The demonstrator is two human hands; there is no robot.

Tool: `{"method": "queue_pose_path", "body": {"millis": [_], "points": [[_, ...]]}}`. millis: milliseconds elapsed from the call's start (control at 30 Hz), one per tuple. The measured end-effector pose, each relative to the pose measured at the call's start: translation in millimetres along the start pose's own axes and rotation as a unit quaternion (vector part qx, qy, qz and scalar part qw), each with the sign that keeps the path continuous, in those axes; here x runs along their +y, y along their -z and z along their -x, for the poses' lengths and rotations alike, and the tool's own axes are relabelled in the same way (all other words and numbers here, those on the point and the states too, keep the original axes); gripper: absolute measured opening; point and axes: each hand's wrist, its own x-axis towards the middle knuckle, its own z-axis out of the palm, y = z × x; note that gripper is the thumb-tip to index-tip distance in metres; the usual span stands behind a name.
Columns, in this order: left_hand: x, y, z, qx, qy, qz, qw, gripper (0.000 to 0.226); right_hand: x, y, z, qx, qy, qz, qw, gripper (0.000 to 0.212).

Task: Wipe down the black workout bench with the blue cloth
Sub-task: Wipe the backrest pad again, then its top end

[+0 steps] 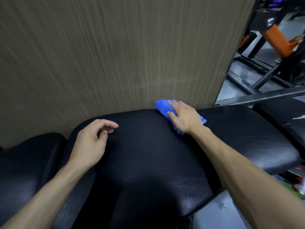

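Now my right hand [184, 117] presses the folded blue cloth [163, 106] flat-fingered onto the black padded workout bench [148, 154]. My left hand [92, 142] hovers, fingers loosely curled, empty.

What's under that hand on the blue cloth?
Under the right hand lies the blue cloth, pressed flat on the far edge of the black bench. The cloth's middle and the bench beneath it are covered.
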Motion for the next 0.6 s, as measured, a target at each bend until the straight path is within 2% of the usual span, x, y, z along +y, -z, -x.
{"method": "queue_pose_path", "body": {"millis": [67, 167, 233, 300, 367, 433, 467, 533, 600], "points": [[-1, -1, 2, 0.009, -0.001, 0.006, 1.000, 0.050, -27, -8, 0, -0.003, 0.041, 0.042, 0.998, 0.062], [14, -13, -4, 0.009, -0.007, 0.014, 1.000, 0.052, -71, -20, 64, -0.032, 0.243, -0.017, 0.969, 0.059], [29, -28, -10, -0.004, -0.022, 0.014, 1.000, 0.053, -56, -14, 89, -0.042, 0.291, -0.050, 0.954, 0.057], [47, -43, -13, -0.033, -0.045, 0.010, 0.998, 0.053, -5, 2, 79, -0.029, 0.222, -0.061, 0.973, 0.056], [61, -54, -11, -0.064, -0.065, 0.014, 0.996, 0.050, 65, 23, 60, 0.030, 0.061, -0.057, 0.996, 0.060], [71, -68, -8, -0.096, -0.086, 0.020, 0.991, 0.050, 131, 50, 56, 0.073, -0.111, -0.017, 0.991, 0.067], [73, -75, -6, -0.112, -0.095, 0.025, 0.989, 0.050, 152, 58, 60, 0.076, -0.159, 0.000, 0.984, 0.068], [78, -91, -7, -0.141, -0.111, 0.034, 0.983, 0.051, 169, 61, 77, 0.065, -0.151, 0.015, 0.986, 0.065], [86, -108, -11, -0.158, -0.128, 0.029, 0.979, 0.050, 170, 55, 105, 0.048, -0.083, 0.031, 0.995, 0.067]]}}
